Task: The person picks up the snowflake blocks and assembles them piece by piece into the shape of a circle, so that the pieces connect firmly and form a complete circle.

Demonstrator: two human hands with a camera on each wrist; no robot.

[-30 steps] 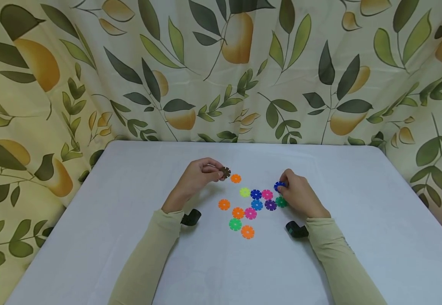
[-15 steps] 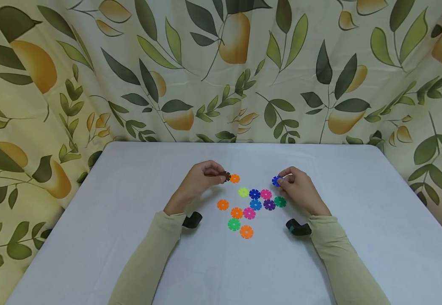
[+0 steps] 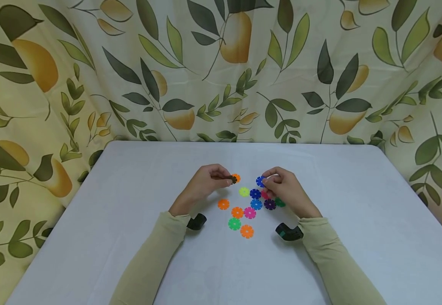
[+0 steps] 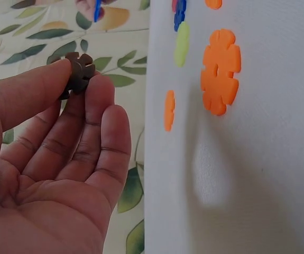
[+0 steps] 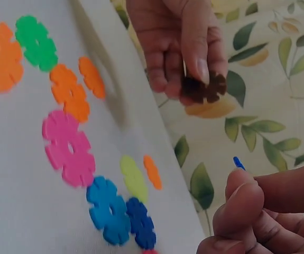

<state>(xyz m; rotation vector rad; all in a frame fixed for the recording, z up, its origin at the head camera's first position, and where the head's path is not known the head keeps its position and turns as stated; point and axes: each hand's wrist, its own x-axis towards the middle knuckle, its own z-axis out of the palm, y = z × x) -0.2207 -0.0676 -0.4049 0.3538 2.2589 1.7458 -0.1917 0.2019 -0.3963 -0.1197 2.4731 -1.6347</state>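
Brought both hands closer together since half a second earlier, carrying a bright blue, notched, flower-shaped plastic disc leftward in the right hand and a dark brown, notched plastic piece rightward in the left hand. Took the flat, lime-yellow, notched plastic disc as landmark: held the blue disc beyond and to the right of the lime one, the brown piece beyond and to the left, partly covering a flat, orange, notched plastic disc in the head view. Pinched the blue disc in the right grip, showing just a thin edge to the right wrist view. Clamped the left grip on the brown piece between thumb and finger; could not tell a single disc from a joined pair. Left a dark blue, notched plastic disc flat on the white surface, just right of the lime one. Judged the held pieces light, stiff and hardly fragile, perhaps slippery across smooth faces; seemed best pinched near the rim, leaving some notches uncovered.
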